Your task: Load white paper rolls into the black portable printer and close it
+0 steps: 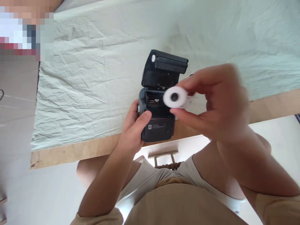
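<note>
A small black portable label printer (158, 129) has its lid (161, 70) swung up, baring the paper compartment. My left hand (136, 128) grips the printer's left side, the thumb lying over the body's edge near the compartment. Between the thumb and fingers of my right hand (217, 103) is a white paper roll (170, 99), its dark round core facing me. The roll hangs over the right part of the printer and hides some of the compartment; I cannot tell whether they touch. Motion blurs my right hand.
A pale green wrinkled cloth (93, 62) covers the table, whose wooden edge (77, 145) runs along the front. Behind my right fingers, a small dark item (191, 75) is mostly hidden. Below the edge are my legs and a wooden stool-like frame (164, 154). The upper left corner is pixelated.
</note>
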